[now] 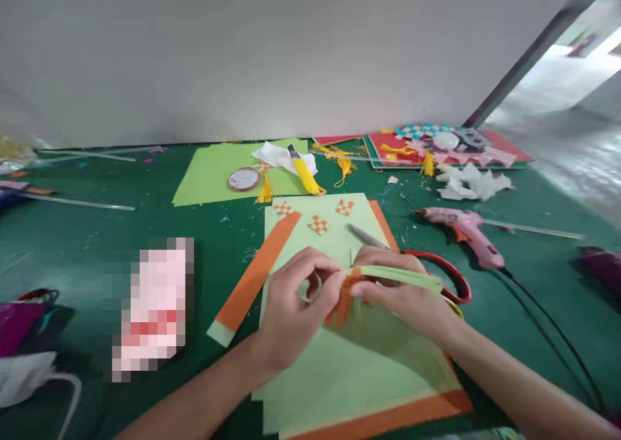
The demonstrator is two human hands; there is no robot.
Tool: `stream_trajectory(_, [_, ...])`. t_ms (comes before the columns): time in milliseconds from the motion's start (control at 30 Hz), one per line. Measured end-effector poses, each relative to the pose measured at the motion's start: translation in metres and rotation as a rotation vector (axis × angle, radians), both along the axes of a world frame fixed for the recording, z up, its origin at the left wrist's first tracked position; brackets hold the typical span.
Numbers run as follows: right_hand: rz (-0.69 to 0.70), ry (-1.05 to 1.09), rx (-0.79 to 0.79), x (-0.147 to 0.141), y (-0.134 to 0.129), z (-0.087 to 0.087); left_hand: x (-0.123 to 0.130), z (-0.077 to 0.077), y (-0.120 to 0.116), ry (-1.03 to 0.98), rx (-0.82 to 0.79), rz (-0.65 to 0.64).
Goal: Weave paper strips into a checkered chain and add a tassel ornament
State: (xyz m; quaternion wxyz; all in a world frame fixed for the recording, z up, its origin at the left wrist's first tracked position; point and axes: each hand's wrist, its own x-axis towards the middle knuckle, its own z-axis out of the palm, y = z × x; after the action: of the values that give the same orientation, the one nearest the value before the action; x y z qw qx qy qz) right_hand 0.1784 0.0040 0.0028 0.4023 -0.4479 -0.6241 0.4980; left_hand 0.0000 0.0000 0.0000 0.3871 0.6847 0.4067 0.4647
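Observation:
My left hand [305,297] and my right hand [402,291] meet over a stack of pale green paper [349,388]. Between their fingertips they pinch orange and light green paper strips [347,294] that cross one another, and one long green strip runs out over my right hand. Just behind my right hand lie scissors [434,257] with red handles, partly covered by it. Small orange-and-white checkered woven pieces [319,225] rest on the paper beyond my fingers. To the left, a wide orange paper strip [259,275] slants across the sheet's edge.
On the right, a pink glue gun [463,230] trails a black cord. Farther back are green sheets [204,175], a yellow cutter [306,171], a round tin [243,179], yellow tassels [343,165], crumpled tissue [473,182] and red folders [509,149]. A blurred pink object [158,297] lies left.

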Motion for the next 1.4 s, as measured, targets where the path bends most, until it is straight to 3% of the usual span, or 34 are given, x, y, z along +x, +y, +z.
stream_trajectory(367, [-0.067,0.138,0.066,0.003,-0.003,-0.005,0.001,-0.002,0.001,0.004,0.065,-0.016])
stream_trajectory(633, [-0.032,0.145,0.034,0.004,-0.005,-0.003,-0.002,-0.002,0.006,0.022,0.296,-0.115])
stream_trajectory(1067, [-0.024,0.166,-0.022,0.004,-0.004,-0.004,-0.002,0.002,0.004,0.024,0.207,-0.069])
stream_trajectory(1400, [-0.032,0.122,-0.002,0.003,-0.006,0.001,-0.002,-0.009,0.0,0.031,0.136,-0.008])
